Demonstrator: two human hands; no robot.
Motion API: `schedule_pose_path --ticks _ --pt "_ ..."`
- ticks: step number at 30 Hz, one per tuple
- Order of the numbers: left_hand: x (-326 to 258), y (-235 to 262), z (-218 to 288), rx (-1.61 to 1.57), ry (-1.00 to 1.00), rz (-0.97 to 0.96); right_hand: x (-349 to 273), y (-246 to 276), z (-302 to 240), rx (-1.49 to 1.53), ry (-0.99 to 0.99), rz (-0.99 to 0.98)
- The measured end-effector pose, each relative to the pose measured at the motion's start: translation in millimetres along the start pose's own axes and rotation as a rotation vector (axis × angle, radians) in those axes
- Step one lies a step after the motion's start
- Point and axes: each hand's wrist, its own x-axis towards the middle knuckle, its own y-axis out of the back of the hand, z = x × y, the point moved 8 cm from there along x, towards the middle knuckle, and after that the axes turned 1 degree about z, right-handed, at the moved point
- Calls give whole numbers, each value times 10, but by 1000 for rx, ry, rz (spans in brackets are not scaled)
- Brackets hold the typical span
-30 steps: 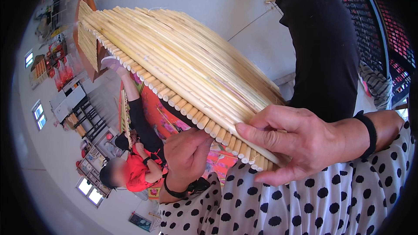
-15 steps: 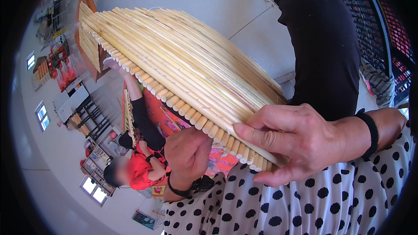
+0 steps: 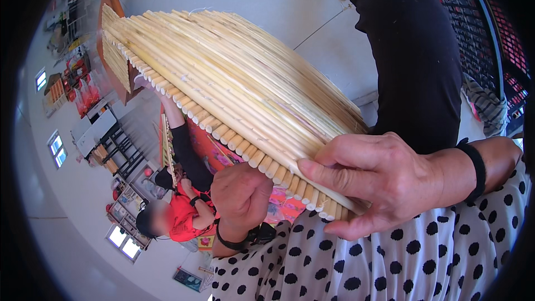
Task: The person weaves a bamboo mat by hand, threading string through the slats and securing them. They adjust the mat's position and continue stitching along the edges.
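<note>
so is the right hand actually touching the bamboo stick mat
Touching. The head view shows the right hand with its fingers laid over the near end of the bamboo stick mat, thumb underneath.

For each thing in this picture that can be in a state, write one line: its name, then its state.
Mat of pale bamboo sticks: lifted, tilted, sticks side by side.
Right hand: closed on the mat's near edge.
Left hand: curled beneath the mat's near edge.
Black wristband: worn on the right wrist.
Person in red: arm raised to the mat.
</note>
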Motion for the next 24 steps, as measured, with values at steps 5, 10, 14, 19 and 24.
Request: schedule_pose_path --ticks 5,10,14,19,24 --pt "3 1 11 14 -3 -20 -7 -3 2 -4 8 10" --pt "-70 -5 -23 10 72 -41 -18 -25 -10 -19 -30 -14" --pt "-184 12 -94 -46 296 -28 -2 -40 -24 -29 -26 -20" --pt "-266 18 -189 -102 372 -46 1 -52 -57 -81 -40 -40" --pt "-214 40 -103 -76 243 -5 24 -66 -85 -102 -33 -71"
